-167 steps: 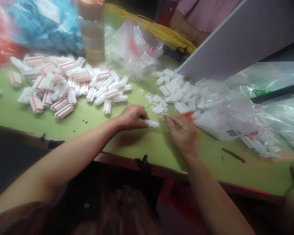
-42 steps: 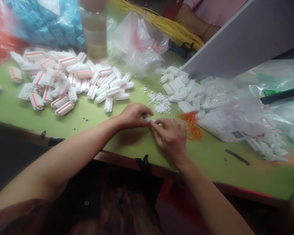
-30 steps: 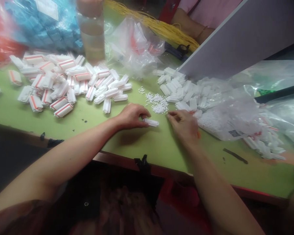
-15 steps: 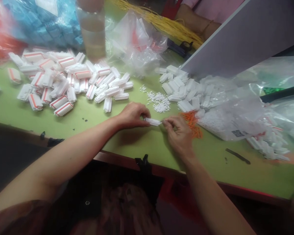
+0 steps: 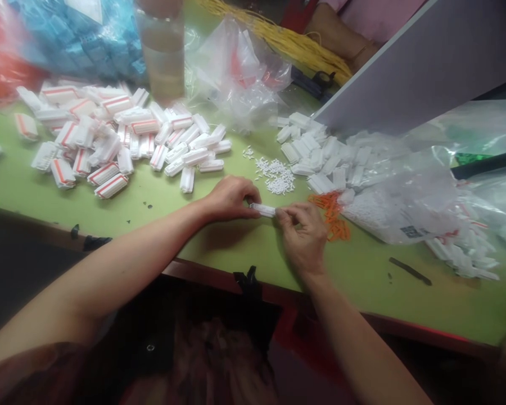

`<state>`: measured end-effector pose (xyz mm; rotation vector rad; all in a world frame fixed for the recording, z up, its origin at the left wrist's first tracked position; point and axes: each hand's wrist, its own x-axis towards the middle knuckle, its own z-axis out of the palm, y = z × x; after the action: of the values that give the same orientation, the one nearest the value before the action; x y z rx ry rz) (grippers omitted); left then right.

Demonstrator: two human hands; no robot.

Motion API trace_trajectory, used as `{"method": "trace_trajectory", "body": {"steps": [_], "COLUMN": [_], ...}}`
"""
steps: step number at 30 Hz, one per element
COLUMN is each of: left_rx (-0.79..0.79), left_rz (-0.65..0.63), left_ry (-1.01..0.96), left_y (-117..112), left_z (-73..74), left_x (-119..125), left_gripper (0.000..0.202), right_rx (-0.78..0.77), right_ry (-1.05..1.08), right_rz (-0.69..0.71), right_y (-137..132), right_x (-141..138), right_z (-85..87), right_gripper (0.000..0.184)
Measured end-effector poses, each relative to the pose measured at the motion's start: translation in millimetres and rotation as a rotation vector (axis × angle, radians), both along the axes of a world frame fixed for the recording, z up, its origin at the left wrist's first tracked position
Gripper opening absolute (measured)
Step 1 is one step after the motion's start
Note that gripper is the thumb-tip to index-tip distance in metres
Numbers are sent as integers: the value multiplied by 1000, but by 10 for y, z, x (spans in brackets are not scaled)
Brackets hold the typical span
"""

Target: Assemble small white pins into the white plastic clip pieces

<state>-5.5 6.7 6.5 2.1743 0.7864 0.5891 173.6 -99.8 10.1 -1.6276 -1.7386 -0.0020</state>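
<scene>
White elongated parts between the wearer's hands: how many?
1: a white part, one end gripped by the left hand, the other end at the right hand. Smaller pieces may be hidden behind the hands; can't tell.

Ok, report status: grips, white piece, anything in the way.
Left grip pinching white piece by one end. Right grip at its other end, contents unclear. Loose white bits lie beyond, not blocking.

Green tabletop (image 5: 362, 270) w/ wht. blocks (image 5: 107, 149) (some red-striped), tiny wht. pegs (image 5: 280, 184), orange pcs. (image 5: 332, 214)
</scene>
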Motion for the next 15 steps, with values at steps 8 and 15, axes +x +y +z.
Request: {"method": "trace_trajectory", "body": {"steps": [8, 15], "left_rx": [17, 46], "left_rz": [4, 12], "left_ry": [-10, -26], "left_y": [-6, -2], "left_z": [-12, -39], "left_x": [1, -4], "left_gripper": [22, 21], "right_rx": [164, 71], "right_ry": [-442, -633], "right_rz": [-18, -5], "right_y": [-5, -106], "right_x": [-1, -22], "right_z": [2, 91], "right_gripper": [16, 17]}}
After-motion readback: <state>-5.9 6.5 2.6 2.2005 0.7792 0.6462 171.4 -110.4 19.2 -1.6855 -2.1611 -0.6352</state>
